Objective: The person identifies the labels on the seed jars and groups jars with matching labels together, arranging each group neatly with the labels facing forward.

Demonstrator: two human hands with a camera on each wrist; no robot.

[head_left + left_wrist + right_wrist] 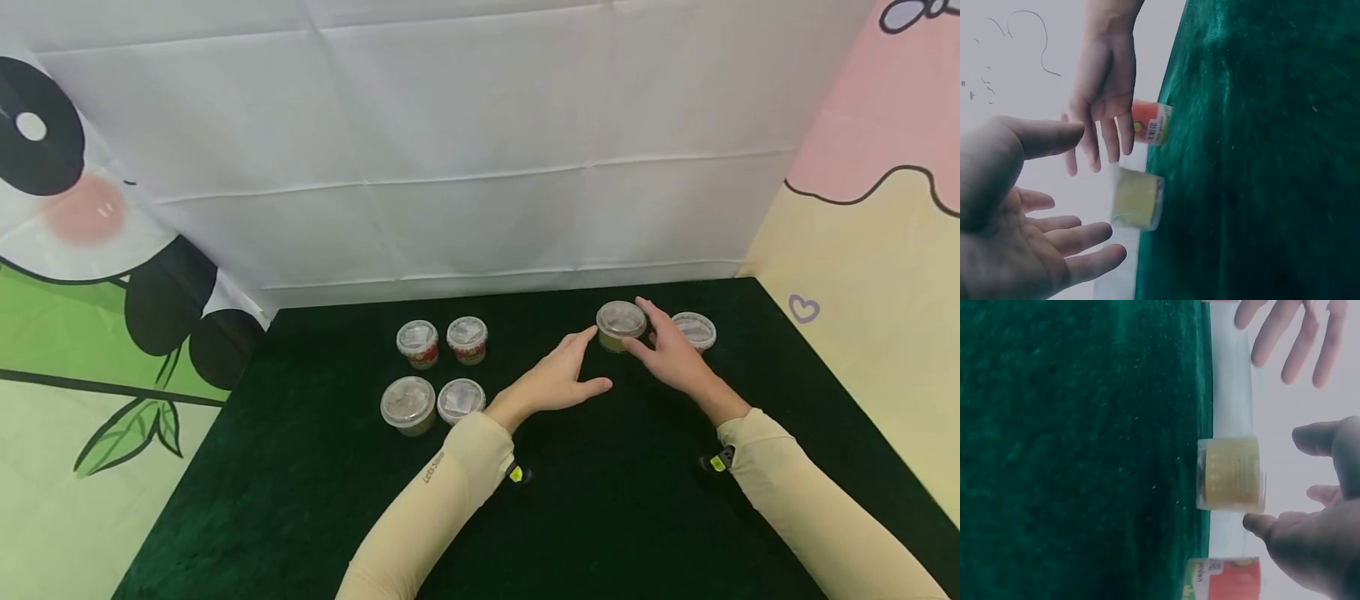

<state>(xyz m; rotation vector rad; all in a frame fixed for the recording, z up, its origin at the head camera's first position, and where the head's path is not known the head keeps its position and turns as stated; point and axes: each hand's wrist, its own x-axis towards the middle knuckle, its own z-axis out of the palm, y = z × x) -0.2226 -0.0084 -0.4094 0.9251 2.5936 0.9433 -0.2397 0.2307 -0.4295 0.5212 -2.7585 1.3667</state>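
Observation:
A round lidded tub with yellowish contents [621, 321] stands at the back right of the table, between both hands. My right hand [673, 354] is at its right side, fingers spread and thumb in front; in the right wrist view a fingertip [1256, 522] is close to the tub's edge, contact unclear. My left hand [551, 375] reaches in from the left with extended fingers, holding nothing. In the left wrist view its palm [1029, 250] faces the yellowish tub [1137, 199]. A red-labelled tub [694, 328] stands behind the right hand, partly hidden.
On the left stand two red-labelled tubs [417, 343] [467, 340] at the back. Before them are a wider tub [408, 406] and a smaller lidded tub [460, 399], partly covered by the left forearm. Dark green cloth [300, 467] covers the table; a white sheet [480, 150] hangs behind.

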